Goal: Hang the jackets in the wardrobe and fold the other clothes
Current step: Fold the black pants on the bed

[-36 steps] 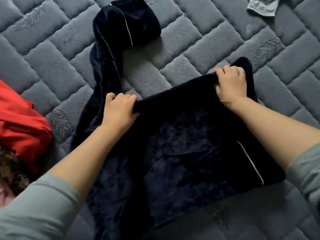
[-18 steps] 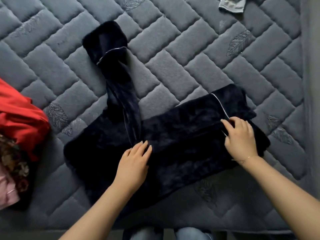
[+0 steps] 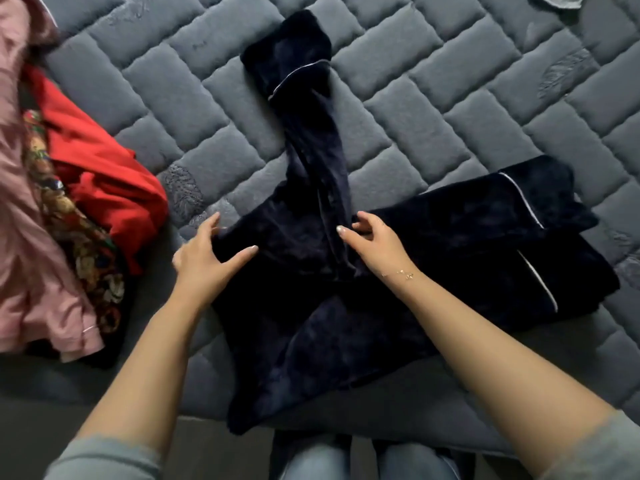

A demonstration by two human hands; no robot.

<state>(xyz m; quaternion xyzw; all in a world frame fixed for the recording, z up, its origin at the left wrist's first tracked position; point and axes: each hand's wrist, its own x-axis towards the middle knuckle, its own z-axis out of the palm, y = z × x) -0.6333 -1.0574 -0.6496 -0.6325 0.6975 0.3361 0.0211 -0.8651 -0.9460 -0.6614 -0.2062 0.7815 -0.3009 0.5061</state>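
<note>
A dark navy fleece garment [image 3: 433, 258] with white piping lies partly folded on the grey quilted mattress [image 3: 450, 109]. One long sleeve [image 3: 311, 140] stretches away from me toward the far side. My left hand [image 3: 207, 261] is at the garment's left edge, its fingers spread; the thumb lies on the fabric and the fingers reach past the edge. My right hand [image 3: 375, 242] rests on the garment just right of the sleeve's base, fingers loosely curved and thumb pointing at the sleeve.
A pile of clothes lies at the left: a red garment [image 3: 107, 174], a floral patterned one [image 3: 86, 258] and a pink one [image 3: 31, 265]. A light grey cloth [image 3: 554, 1] sits at the far right corner. My legs in jeans [image 3: 311, 459] are at the mattress's near edge.
Both hands moved left across the navy garment, from its middle and right end to the sleeve's base and left edge. The camera shifted, so the clothes pile shows more.
</note>
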